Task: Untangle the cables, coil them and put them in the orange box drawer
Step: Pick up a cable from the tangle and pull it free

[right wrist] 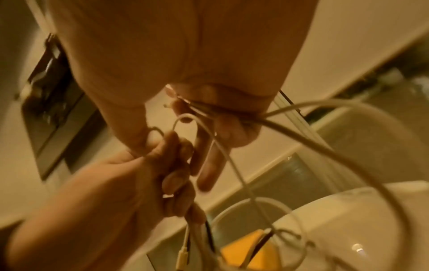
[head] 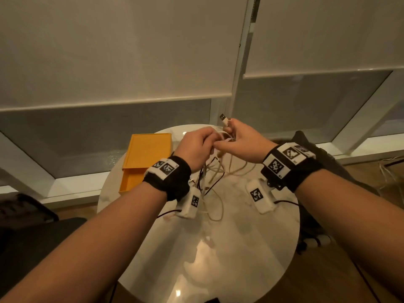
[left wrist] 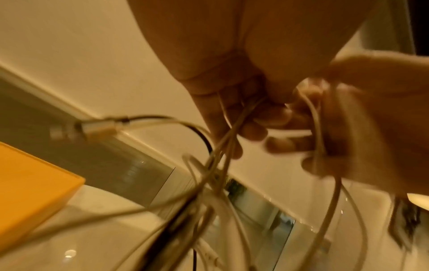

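A tangle of white and dark cables (head: 215,171) hangs from both hands above the round white table (head: 218,248). My left hand (head: 196,147) grips a bunch of cable strands (left wrist: 234,126), fingers curled round them. My right hand (head: 238,141) pinches the cables (right wrist: 232,113) close to the left hand, and a USB plug (head: 223,118) sticks up above its fingers. Another plug (left wrist: 88,128) dangles out to the left in the left wrist view. The orange box (head: 146,156) lies on the table's far left, its drawer (head: 131,182) pulled partly out toward me.
Windows with lowered blinds (head: 122,51) stand behind the table. A dark chair (head: 32,226) is at the left and dark bags (head: 328,162) lie at the right on the floor. Thin sensor wires (head: 284,202) run from my wristbands.
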`<action>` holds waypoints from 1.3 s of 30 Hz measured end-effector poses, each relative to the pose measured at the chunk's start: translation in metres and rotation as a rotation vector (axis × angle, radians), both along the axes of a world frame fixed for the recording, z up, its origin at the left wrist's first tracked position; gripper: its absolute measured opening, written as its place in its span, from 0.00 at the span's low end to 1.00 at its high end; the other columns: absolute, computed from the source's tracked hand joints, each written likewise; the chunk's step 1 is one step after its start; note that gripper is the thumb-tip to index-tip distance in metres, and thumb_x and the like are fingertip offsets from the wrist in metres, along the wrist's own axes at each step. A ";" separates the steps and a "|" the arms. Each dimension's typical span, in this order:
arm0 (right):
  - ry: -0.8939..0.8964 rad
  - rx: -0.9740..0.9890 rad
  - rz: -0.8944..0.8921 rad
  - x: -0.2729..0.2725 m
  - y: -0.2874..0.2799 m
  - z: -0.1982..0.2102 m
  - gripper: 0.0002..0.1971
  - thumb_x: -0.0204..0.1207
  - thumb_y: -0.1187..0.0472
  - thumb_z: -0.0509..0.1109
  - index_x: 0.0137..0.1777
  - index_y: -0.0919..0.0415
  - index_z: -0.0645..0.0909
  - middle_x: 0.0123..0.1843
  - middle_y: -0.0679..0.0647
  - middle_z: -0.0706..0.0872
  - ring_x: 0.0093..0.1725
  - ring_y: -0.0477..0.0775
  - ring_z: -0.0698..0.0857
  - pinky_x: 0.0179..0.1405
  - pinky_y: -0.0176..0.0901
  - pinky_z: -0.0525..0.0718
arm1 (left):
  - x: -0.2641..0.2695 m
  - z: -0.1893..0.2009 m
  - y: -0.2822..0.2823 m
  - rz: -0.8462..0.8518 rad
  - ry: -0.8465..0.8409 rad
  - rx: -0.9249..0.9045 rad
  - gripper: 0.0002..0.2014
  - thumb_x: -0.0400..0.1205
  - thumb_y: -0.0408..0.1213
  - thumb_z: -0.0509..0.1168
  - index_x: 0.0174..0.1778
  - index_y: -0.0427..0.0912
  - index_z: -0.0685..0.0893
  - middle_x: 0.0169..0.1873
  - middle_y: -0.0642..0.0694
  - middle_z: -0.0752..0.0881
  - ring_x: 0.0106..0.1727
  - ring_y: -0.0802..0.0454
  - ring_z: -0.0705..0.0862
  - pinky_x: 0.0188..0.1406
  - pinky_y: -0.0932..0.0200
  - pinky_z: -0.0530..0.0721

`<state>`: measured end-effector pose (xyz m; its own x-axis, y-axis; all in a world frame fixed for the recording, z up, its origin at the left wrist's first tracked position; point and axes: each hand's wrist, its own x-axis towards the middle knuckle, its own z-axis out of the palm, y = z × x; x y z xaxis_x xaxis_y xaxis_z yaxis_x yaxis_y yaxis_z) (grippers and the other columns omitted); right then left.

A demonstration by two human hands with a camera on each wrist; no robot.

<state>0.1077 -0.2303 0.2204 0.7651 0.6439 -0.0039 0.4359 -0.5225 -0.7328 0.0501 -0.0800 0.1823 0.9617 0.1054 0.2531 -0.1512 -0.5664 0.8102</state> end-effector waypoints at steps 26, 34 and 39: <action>-0.265 -0.148 -0.069 0.014 -0.026 0.013 0.17 0.85 0.63 0.62 0.38 0.41 0.68 0.60 0.50 0.89 0.60 0.50 0.86 0.56 0.47 0.83 | -0.011 -0.076 0.024 0.042 0.178 0.233 0.11 0.85 0.44 0.63 0.47 0.47 0.91 0.44 0.53 0.89 0.46 0.57 0.83 0.52 0.58 0.82; -0.373 -0.095 -0.110 -0.005 -0.022 -0.002 0.18 0.81 0.65 0.61 0.34 0.44 0.65 0.34 0.51 0.81 0.33 0.52 0.80 0.32 0.42 0.73 | -0.007 -0.045 0.017 0.191 0.153 -0.069 0.09 0.86 0.47 0.62 0.55 0.50 0.85 0.38 0.47 0.87 0.37 0.56 0.88 0.44 0.50 0.91; -0.148 -0.122 -0.072 -0.010 -0.006 -0.026 0.09 0.75 0.50 0.75 0.48 0.53 0.80 0.44 0.49 0.88 0.45 0.49 0.87 0.43 0.43 0.84 | -0.009 -0.045 0.011 0.078 0.152 -0.160 0.06 0.85 0.46 0.63 0.50 0.55 0.85 0.39 0.47 0.90 0.41 0.54 0.91 0.48 0.47 0.91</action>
